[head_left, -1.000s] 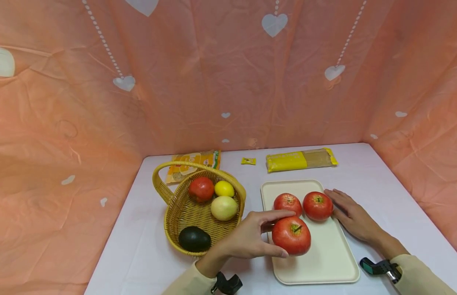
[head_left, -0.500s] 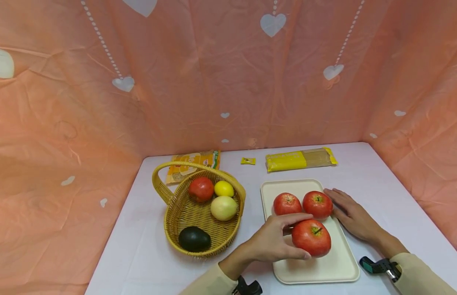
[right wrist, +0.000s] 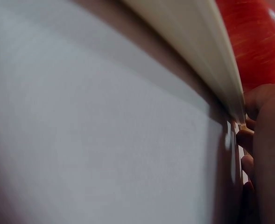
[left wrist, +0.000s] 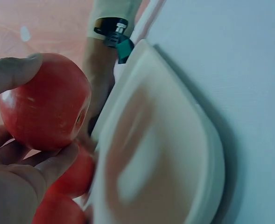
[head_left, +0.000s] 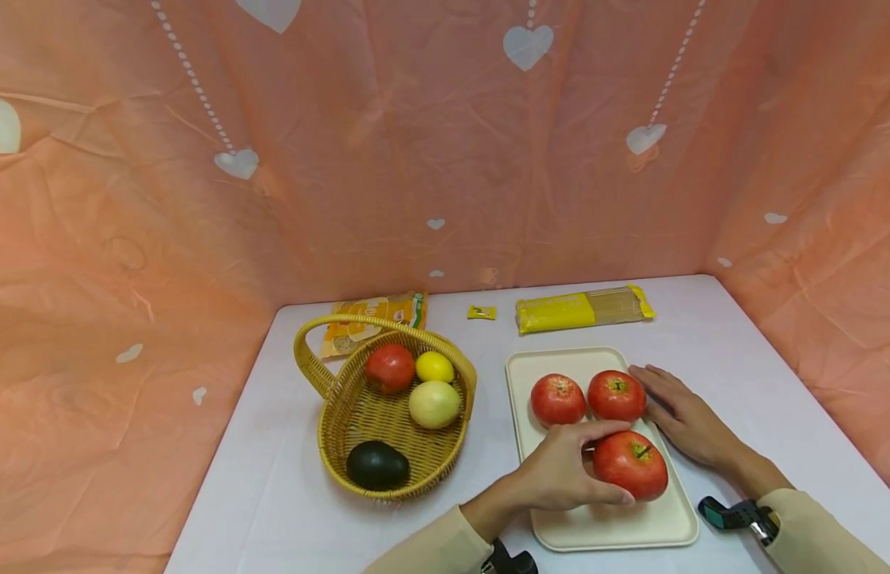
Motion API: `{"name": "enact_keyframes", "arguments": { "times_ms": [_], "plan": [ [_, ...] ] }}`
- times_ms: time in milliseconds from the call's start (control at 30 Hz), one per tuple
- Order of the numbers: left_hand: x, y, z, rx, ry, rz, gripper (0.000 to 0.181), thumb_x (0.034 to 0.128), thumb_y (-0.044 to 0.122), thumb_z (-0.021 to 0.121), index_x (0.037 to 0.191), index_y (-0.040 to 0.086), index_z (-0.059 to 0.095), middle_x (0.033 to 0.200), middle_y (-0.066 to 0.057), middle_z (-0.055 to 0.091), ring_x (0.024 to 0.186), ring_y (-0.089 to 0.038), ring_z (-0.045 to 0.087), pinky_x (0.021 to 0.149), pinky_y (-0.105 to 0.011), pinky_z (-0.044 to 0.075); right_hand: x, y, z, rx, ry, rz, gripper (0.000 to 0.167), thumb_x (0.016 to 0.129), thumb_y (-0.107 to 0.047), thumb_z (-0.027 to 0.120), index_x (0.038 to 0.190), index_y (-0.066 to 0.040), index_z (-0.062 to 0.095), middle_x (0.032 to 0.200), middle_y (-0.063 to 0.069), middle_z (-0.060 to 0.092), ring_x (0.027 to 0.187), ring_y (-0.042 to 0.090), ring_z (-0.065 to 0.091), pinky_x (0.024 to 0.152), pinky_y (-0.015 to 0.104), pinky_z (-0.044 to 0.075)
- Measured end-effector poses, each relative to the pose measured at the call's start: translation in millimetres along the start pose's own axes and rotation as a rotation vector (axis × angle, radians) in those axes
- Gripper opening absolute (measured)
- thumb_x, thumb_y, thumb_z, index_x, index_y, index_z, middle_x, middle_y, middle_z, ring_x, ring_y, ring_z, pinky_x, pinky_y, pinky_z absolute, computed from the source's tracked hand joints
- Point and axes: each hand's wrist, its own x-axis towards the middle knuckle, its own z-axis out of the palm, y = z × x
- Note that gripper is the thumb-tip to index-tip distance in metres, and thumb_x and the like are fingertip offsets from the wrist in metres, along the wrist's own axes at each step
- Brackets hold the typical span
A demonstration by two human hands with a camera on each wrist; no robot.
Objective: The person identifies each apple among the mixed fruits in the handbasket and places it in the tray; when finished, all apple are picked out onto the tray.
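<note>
My left hand grips a red apple between thumb and fingers, over the cream tray. In the left wrist view the held apple hangs above the tray surface. Two more red apples, a left one and a right one, sit on the tray's far half. Along the tray's right edge lies my right hand, fingers extended, beside the right apple. The right wrist view shows that hand's thumb at the tray rim; whether it touches the apple, I cannot tell.
Left of the tray stands a wicker basket holding a red fruit, a lemon, a pale green fruit and an avocado. Behind lie an orange packet, a small yellow packet and a noodle pack.
My left hand has carried its apple to the right across the tray, from near the left edge to near the right edge. The right hand stays put.
</note>
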Motion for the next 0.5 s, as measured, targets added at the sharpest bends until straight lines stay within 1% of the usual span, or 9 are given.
{"name": "enact_keyframes", "arguments": {
  "times_ms": [133,267,367,500],
  "plan": [
    [4.4,-1.7,6.0,0.115,-0.008,-0.01,0.081,0.0838,0.023,0.098,0.156,0.015,0.061,0.142,0.009,0.071,0.12,0.009,0.061,0.104,-0.008,0.047,0.0,0.6,0.5,-0.003,0.004,-0.01,0.065,0.112,-0.03,0.062,0.17,-0.013,0.039,0.172,0.031,0.035,0.16,0.059,0.023,0.113,0.09,0.027],
    [7.9,-4.9,13.2,0.191,-0.006,-0.015,0.082,0.0836,0.027,0.098,0.156,0.016,0.061,0.145,0.008,0.07,0.124,0.008,0.06,0.106,-0.009,0.046,-0.4,1.6,0.5,-0.002,0.011,-0.024,0.065,0.112,-0.029,0.062,0.17,-0.012,0.04,0.172,0.031,0.036,0.159,0.06,0.024,0.113,0.09,0.028],
    [9.7,-7.2,17.1,0.189,0.003,-0.041,0.082,0.0832,0.027,0.098,0.156,0.017,0.062,0.145,0.009,0.07,0.124,0.007,0.06,0.107,-0.011,0.046,-0.4,1.9,0.4,-0.002,0.014,-0.03,0.064,0.111,-0.028,0.062,0.17,-0.012,0.04,0.171,0.031,0.037,0.158,0.06,0.025,0.113,0.09,0.029],
    [11.4,-8.2,20.0,0.172,0.022,-0.104,0.082,0.0823,0.028,0.098,0.155,0.021,0.063,0.142,0.012,0.071,0.122,0.004,0.059,0.108,-0.015,0.047,-0.1,2.0,-0.1,-0.003,0.012,-0.03,0.065,0.111,-0.028,0.063,0.17,-0.012,0.041,0.171,0.031,0.037,0.158,0.059,0.025,0.112,0.09,0.029]
  ]
}}
